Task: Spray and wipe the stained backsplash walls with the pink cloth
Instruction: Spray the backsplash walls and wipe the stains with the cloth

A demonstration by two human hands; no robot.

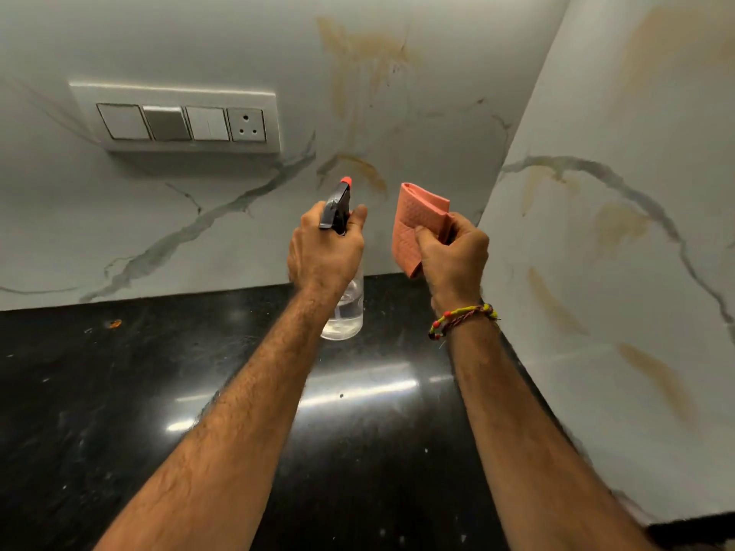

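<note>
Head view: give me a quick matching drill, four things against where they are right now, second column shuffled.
Things:
1. spray bottle
2. pink cloth
3. switch panel
4. beaded bracelet

Places:
A. around the right wrist
B. mounted on the back wall, left of the brown stains
C. gripped in the left hand, nozzle toward the back wall
D. folded, held in the right hand

Pairs: 1-C, 2-D, 3-B, 4-A
</note>
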